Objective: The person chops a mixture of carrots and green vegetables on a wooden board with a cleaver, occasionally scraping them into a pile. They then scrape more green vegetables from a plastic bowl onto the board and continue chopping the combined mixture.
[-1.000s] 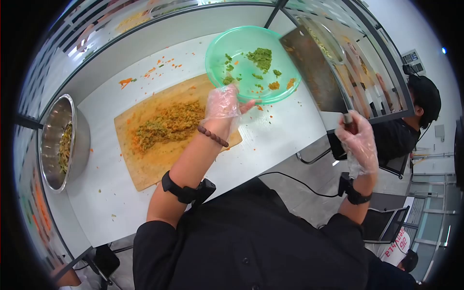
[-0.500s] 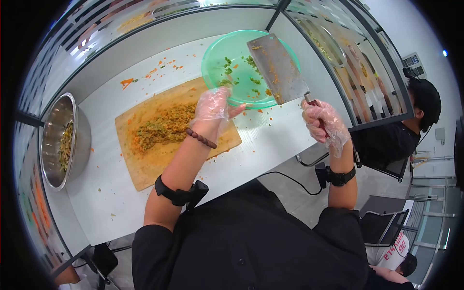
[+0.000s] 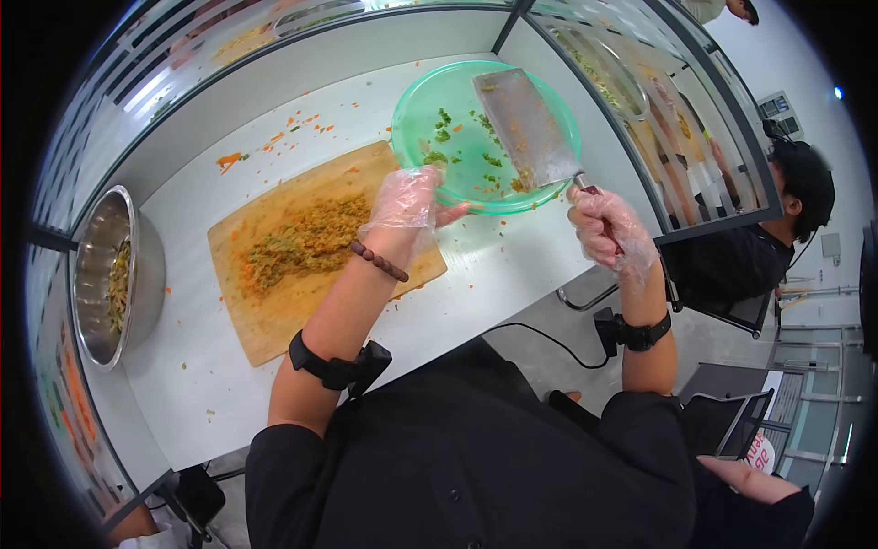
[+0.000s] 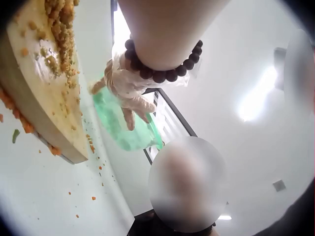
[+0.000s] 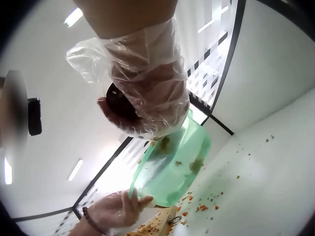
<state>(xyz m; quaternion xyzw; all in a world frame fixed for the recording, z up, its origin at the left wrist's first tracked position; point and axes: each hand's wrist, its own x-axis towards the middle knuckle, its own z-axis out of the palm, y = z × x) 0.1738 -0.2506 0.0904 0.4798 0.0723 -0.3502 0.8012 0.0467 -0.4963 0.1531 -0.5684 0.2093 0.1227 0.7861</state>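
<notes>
My gloved right hand point(image 3: 611, 227) grips the handle of a cleaver point(image 3: 526, 128). The wide blade, smeared with orange and green bits, lies over the right side of a green plastic bowl point(image 3: 430, 96). At the bowl's near left rim, my gloved left hand point(image 3: 404, 199) holds the edge, thumb toward the right. Chopped greens point(image 3: 442, 123) are scattered inside the bowl, some hidden under the blade. Below and left of that hand, a heap of chopped carrot and greens point(image 3: 302, 242) covers much of a wooden cutting board point(image 3: 251, 329). From the right wrist, the bowl point(image 5: 170, 182) appears tilted.
A steel bowl point(image 3: 146, 274) with shredded food stands at the table's left end. Carrot bits point(image 3: 229, 161) litter the white table point(image 3: 183, 403) behind the board. Clear panels in dark frames point(image 3: 594, 119) border the back and right side. Another person point(image 3: 732, 238) is beyond the right panel.
My right hand has brought the cleaver leftward from beside the bowl to over it. The bowl dipped slightly toward me, with my left hand staying at its rim.
</notes>
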